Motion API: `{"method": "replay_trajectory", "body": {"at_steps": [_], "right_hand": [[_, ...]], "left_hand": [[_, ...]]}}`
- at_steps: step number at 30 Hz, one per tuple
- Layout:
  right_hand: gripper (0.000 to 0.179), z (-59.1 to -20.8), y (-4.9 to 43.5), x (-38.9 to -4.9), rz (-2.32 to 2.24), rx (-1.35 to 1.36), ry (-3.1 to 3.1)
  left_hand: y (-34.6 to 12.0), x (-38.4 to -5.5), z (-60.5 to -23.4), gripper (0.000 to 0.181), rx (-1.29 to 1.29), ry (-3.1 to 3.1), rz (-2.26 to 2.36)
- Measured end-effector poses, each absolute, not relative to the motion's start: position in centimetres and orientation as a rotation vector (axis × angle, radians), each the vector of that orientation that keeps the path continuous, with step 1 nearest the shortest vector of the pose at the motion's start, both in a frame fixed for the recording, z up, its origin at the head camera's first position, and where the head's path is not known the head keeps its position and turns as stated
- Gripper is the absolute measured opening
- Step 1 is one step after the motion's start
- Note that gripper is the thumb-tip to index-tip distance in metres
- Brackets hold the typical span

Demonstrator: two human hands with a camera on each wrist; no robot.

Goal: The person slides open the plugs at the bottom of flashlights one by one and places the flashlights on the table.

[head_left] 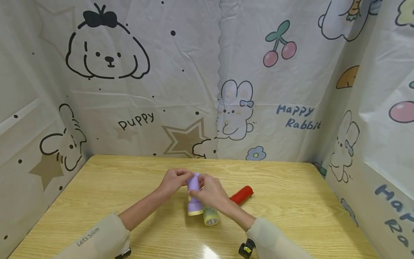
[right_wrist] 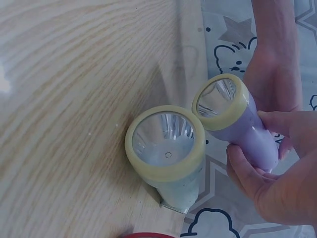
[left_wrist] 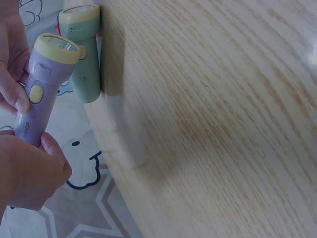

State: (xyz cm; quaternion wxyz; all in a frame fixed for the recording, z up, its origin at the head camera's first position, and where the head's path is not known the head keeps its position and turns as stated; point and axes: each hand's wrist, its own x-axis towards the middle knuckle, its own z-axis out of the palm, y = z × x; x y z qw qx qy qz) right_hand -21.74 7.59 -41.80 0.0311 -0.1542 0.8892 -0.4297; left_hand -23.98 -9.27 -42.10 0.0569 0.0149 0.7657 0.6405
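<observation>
Both hands hold a purple flashlight [head_left: 194, 207] above the table, its cream-rimmed lens end towards the wearer. My left hand [head_left: 174, 180] pinches the tail end with fingers and thumb. Around the body curls my right hand [head_left: 211, 190], its thumb beside the cream switch [left_wrist: 36, 94] in the left wrist view. A green flashlight [head_left: 211, 217] with a cream rim lies just under the right wrist, lens facing the wearer. Behind that wrist is a red cylindrical object [head_left: 242, 195], partly hidden by the forearm; its kind is unclear.
The wood-grain table [head_left: 113, 180] reaches back to a hanging cloth [head_left: 181, 90] printed with cartoon animals. More of this cloth closes off the left and right sides. Dark straps with small devices show at both wrists.
</observation>
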Motion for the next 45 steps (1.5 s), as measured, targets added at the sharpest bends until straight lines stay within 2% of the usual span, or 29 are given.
{"method": "replay_trajectory", "body": {"at_steps": [8, 24, 45], "right_hand": [[0.038, -42.2, 7.4, -21.7, -1.289, -0.459, 2.746], [0.027, -42.7, 7.1, -21.7, -1.315, -0.493, 2.745], [0.029, -43.0, 6.6, -21.6, -1.241, -0.471, 2.789]], "left_hand": [[-9.3, -23.8, -42.4, 0.025, 0.008, 2.337, 1.932], [-9.5, -23.9, -42.9, 0.027, -0.004, 2.355, 1.889], [-9.7, -24.1, -43.4, 0.028, -0.001, 2.385, 1.865]]}}
